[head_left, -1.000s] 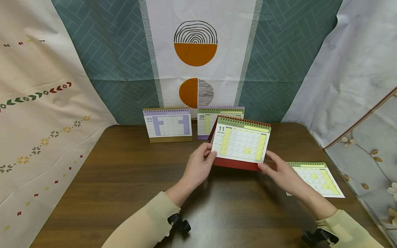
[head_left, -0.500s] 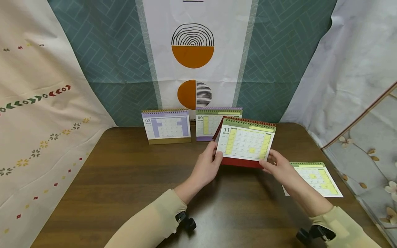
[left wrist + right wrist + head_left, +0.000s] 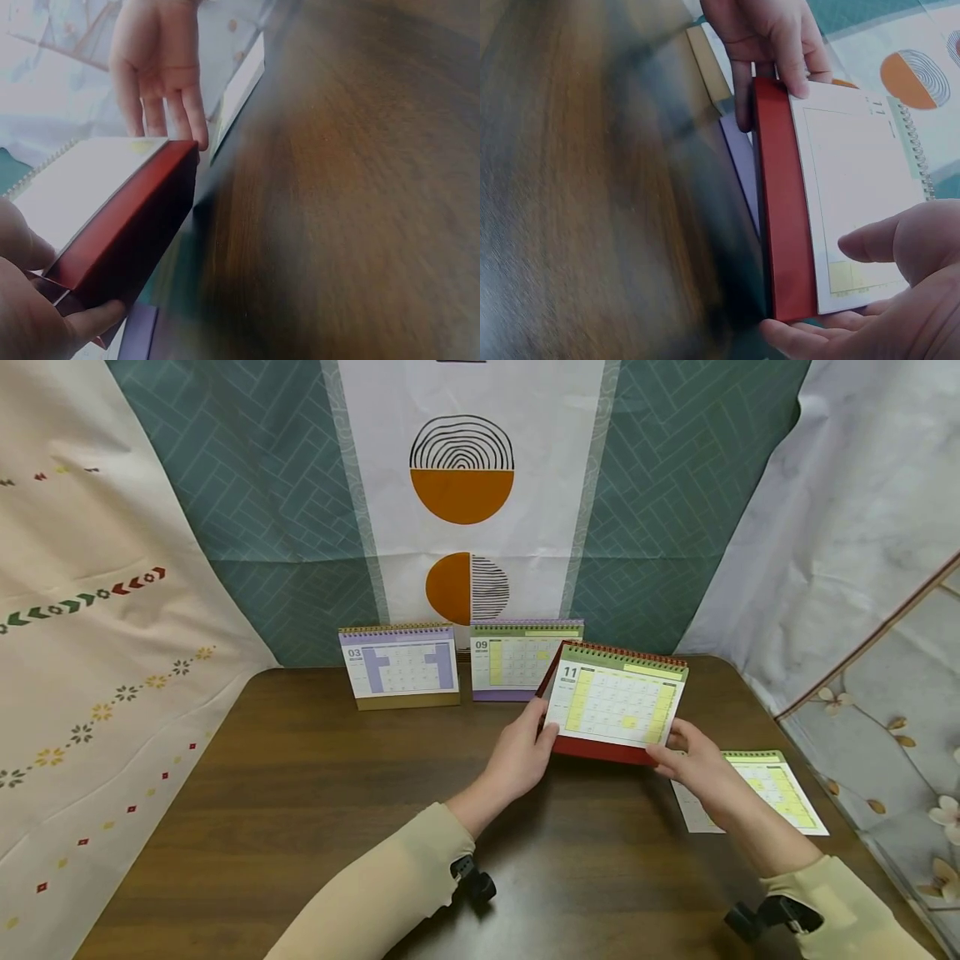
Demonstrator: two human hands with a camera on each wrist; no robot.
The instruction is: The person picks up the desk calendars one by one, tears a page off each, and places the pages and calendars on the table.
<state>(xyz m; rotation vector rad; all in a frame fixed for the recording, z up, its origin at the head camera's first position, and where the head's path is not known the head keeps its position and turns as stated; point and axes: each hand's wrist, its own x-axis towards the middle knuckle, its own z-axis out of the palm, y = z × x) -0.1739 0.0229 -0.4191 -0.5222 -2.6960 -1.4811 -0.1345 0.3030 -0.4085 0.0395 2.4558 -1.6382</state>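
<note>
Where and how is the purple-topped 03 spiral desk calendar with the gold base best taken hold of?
Probably by the left end of its gold base, coming from the left and pinching front to back: the purple-topped white 03 calendar stands with that end free, while the green-topped white 09 calendar stands close on its right.
</note>
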